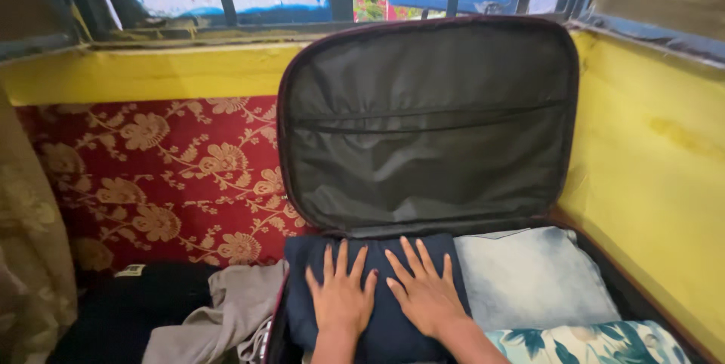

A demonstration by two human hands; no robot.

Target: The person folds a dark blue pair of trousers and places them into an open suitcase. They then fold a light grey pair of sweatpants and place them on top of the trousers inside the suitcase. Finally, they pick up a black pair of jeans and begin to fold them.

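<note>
Pressing down on a folded navy garment, both hands flat, fingers spread and extended, palms on the cloth, nothing gripped. Left hand sits on the garment's left-centre, right hand just beside it on the right-centre, thumbs nearly touching; fingertips aim at the lid. The garment lies in the left part of the open suitcase, long axis running from the person toward the lid, smooth knit-looking fabric, rectangular fold. Just beside it on the right: a pale grey-white folded piece, soft and slightly mottled; nearer the camera, a floral print cloth with teal leaves. Lid stands upright against the window wall, lined in wrinkled dark grey synthetic with a zip pocket. Left of the case: loose grey garment, crumpled, in front of a red floral-patterned panel.
</note>
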